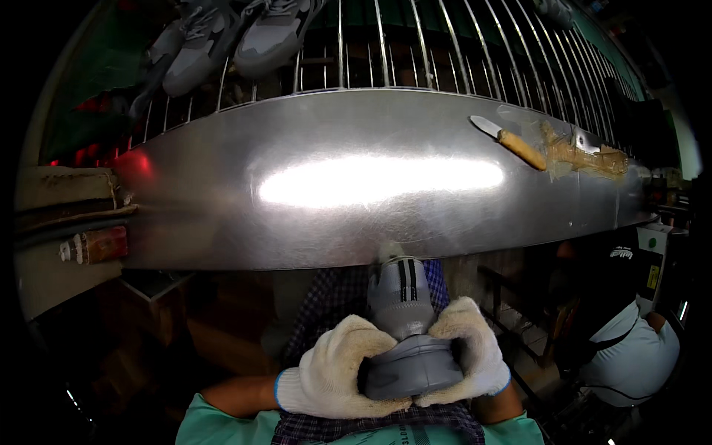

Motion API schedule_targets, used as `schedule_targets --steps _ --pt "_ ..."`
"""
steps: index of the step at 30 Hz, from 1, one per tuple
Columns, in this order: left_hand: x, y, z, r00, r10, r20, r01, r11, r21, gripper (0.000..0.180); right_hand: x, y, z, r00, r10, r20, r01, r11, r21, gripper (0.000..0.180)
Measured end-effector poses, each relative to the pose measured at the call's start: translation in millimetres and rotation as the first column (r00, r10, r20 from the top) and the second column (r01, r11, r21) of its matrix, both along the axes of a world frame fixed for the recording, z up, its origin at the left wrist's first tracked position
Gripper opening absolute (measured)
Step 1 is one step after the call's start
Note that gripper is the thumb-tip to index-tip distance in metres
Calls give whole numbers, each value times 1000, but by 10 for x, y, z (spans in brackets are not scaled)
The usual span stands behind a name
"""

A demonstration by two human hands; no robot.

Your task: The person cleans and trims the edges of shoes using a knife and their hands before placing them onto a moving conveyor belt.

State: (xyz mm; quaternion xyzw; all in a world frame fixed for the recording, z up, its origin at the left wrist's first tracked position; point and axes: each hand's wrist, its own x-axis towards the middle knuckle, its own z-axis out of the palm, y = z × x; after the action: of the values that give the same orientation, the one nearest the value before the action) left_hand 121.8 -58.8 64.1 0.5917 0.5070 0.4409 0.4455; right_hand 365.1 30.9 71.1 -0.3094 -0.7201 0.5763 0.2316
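A grey sneaker with black stripes (401,300) is between my two hands, just off the near edge of the metal table, over my lap. My left hand (337,367), in a white knitted glove with a blue cuff edge, is closed around the sneaker's left side. On the right side, my right hand (475,356) grips it in a matching glove. The end nearest me is a smooth, rounded grey part, and the far end reaches the table edge. My fingers are partly hidden under the sneaker.
On the shiny metal table (222,222) lies a knife with a wooden handle (521,149), beside brown tape (586,158). Beyond is a rack of metal bars (380,44) with grey sneakers (271,37) at the left. A red container (104,245) stands far left. A person (630,356) sits at right.
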Motion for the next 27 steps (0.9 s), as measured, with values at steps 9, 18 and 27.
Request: schedule_targets --steps 9,18,27 --pt "-106 150 -32 992 -69 107 77 994 -76 69 -51 71 -45 1000 -1 18 2 994 -106 87" --pt "-52 88 -4 1000 -17 21 21 976 -215 87 -5 148 -131 999 44 -31 -46 996 -72 87" --pt "-388 38 4 991 -76 113 116 902 -415 123 122 45 140 791 209 576 -148 977 -152 133"
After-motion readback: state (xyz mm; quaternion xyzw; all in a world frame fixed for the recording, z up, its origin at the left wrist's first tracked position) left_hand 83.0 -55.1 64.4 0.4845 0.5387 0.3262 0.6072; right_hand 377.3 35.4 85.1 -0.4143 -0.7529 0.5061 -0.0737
